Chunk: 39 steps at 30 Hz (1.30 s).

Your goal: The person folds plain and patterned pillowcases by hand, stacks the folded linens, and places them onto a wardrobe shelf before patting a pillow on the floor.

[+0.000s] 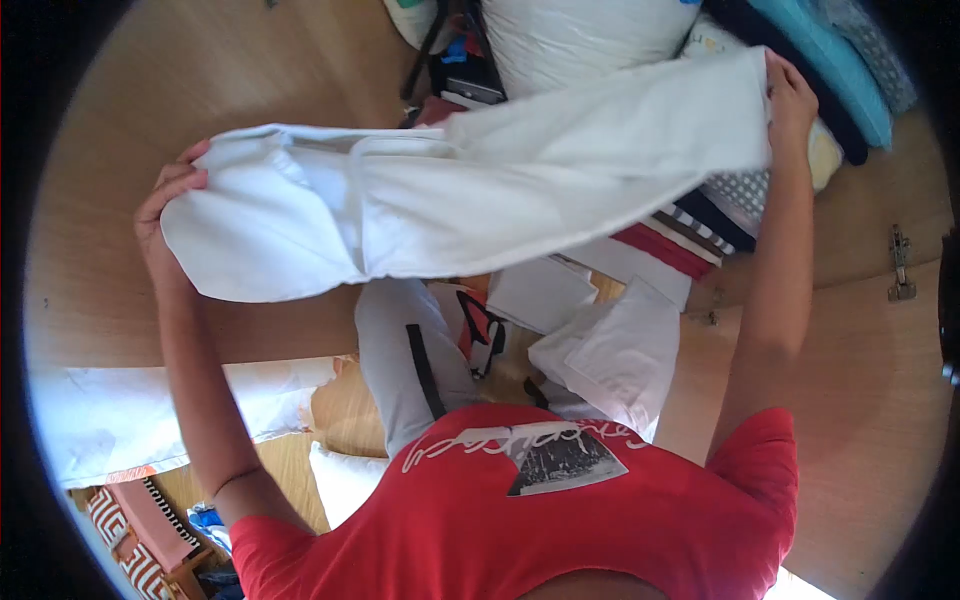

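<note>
A long white cloth (430, 210), folded in layers, is stretched across the view in front of me; whether it is a garment or bed linen I cannot tell. My left hand (168, 200) is closed on its left end, with the fingertips over the edge. Higher up at the far right, my right hand (792, 98) grips the other end by its corner. Between the hands the cloth sags a little and shows creases near the left. Below it, folded white fabric (615, 350) lies by my legs, beside another flat white folded piece (542, 293).
An open wooden cabinet holds stacked folded textiles (665, 250), a large white bundle (590, 45) and blue fabric (835, 60). Its door (850, 400) with a metal hinge (901, 265) stands at right. At lower left are a pale printed cloth (180, 410) and patterned cushions (145, 535).
</note>
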Each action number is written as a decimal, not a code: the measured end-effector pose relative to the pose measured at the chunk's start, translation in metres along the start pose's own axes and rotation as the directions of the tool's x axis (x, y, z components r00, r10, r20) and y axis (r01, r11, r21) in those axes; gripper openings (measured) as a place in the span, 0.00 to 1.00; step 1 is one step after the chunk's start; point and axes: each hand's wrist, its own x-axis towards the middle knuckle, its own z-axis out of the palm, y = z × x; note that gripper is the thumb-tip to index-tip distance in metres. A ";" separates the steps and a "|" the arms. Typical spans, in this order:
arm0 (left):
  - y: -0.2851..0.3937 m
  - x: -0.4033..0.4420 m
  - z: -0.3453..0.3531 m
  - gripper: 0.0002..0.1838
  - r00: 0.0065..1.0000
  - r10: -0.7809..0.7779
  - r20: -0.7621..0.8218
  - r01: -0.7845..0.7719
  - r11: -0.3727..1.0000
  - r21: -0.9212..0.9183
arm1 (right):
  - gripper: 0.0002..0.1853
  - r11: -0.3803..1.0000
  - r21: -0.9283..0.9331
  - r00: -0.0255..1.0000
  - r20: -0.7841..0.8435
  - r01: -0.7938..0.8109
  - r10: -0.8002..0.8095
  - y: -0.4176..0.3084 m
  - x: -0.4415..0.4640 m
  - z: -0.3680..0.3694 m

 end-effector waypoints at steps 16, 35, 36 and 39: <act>0.033 0.199 0.078 0.23 0.722 0.564 0.400 0.304 0.260 -0.916 | 0.13 0.915 -0.216 0.705 0.703 0.341 -0.096 -0.102 -0.052 0.132; 0.137 0.262 0.181 0.34 0.372 0.909 0.187 0.226 0.107 -0.968 | 0.37 0.995 0.020 0.532 0.846 -0.095 0.034 -0.170 -0.014 0.081; 0.147 0.260 0.204 0.34 0.324 0.936 0.141 0.279 0.047 -0.959 | 0.52 0.981 0.021 0.535 0.840 -0.194 0.088 -0.178 -0.041 0.078; 0.185 0.234 0.285 0.16 0.420 0.906 0.043 0.574 -0.229 -0.786 | 0.45 0.897 -0.060 0.075 0.992 -0.439 0.102 -0.156 -0.090 0.083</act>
